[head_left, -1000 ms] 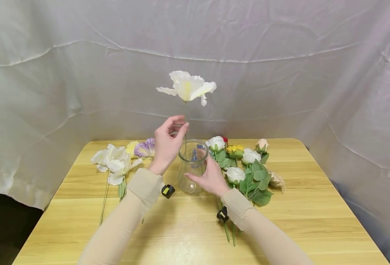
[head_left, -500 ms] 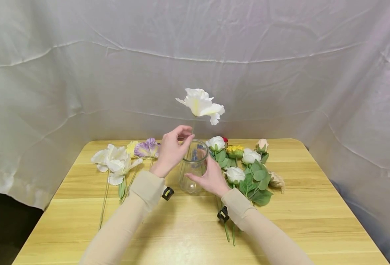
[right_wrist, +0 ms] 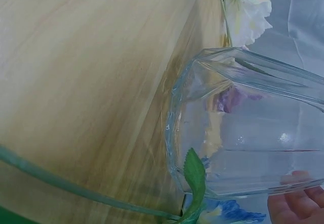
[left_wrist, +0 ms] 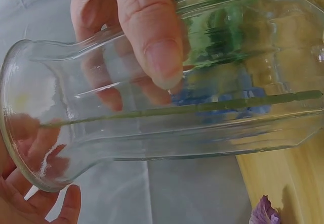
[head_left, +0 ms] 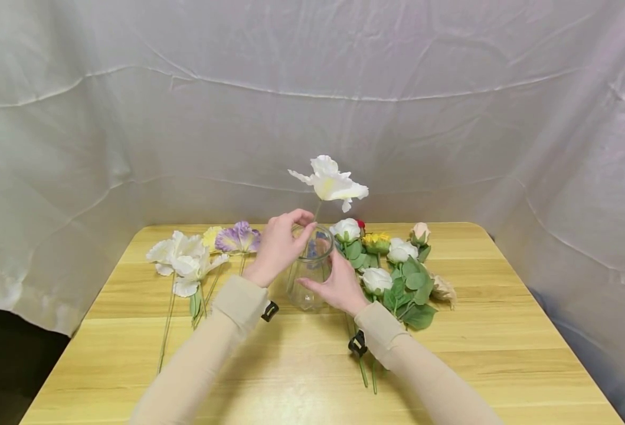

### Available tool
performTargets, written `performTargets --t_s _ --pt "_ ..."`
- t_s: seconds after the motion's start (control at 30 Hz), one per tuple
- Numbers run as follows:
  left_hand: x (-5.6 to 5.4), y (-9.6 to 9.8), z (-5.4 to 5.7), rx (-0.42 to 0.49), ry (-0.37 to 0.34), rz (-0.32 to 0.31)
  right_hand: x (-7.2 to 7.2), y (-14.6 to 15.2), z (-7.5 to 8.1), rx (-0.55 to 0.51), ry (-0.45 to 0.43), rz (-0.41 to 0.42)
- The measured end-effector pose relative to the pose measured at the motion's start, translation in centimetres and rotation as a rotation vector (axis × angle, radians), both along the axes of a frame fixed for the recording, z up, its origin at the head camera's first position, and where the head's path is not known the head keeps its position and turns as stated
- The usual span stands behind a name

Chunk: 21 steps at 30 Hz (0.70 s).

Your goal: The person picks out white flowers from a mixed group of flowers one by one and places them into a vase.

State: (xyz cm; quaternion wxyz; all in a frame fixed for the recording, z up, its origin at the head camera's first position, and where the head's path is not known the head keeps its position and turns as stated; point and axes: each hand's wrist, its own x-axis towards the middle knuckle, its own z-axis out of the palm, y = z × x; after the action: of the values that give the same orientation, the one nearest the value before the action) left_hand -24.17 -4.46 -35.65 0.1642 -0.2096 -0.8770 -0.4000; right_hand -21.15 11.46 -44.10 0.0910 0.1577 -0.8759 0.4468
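Observation:
A white flower with ruffled petals and a yellowish centre [head_left: 332,183] stands above the glass vase [head_left: 308,295]. My left hand [head_left: 282,245] pinches its stem [head_left: 318,209] right at the vase's mouth. Seen in the left wrist view, the green stem [left_wrist: 223,104] runs down inside the vase, its end close to the base. Round the vase's side, below the rim, my right hand [head_left: 339,283] grips with thumb in front and fingers behind. Some of those fingers [right_wrist: 298,198] show past the glass in the right wrist view. The vase stands upright on the wooden table [head_left: 301,372].
Left of the vase lie white flowers [head_left: 187,260], a yellow one [head_left: 211,237] and a purple one [head_left: 238,238]. To the right are white roses [head_left: 377,280], a yellow flower [head_left: 377,242], a peach rosebud [head_left: 421,232] and green leaves. Behind the vase lies a blue flower [right_wrist: 233,211].
My left hand has moved down and to the right, lowering the white flower's stem deeper into the vase. The flower head now tilts right. My right hand and the vase have stayed put.

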Motion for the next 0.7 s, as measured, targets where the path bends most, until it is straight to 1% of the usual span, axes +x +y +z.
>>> performTargets --t_s 0.27,0.5,0.57,0.7 --pt "-0.05 0.09 -0.01 -0.076 0.009 0.003 -0.01 0.08 -0.03 -0.004 -0.005 0.012" --pt "-0.17 0.13 0.00 -0.136 0.043 0.004 -0.02 0.13 -0.07 -0.006 0.008 0.020" --pt "-0.17 0.14 0.00 -0.146 0.032 0.007 -0.03 0.13 -0.10 -0.010 0.011 0.022" --pt "-0.19 0.11 -0.05 -0.162 -0.014 0.014 0.01 0.12 -0.09 -0.013 0.002 0.023"
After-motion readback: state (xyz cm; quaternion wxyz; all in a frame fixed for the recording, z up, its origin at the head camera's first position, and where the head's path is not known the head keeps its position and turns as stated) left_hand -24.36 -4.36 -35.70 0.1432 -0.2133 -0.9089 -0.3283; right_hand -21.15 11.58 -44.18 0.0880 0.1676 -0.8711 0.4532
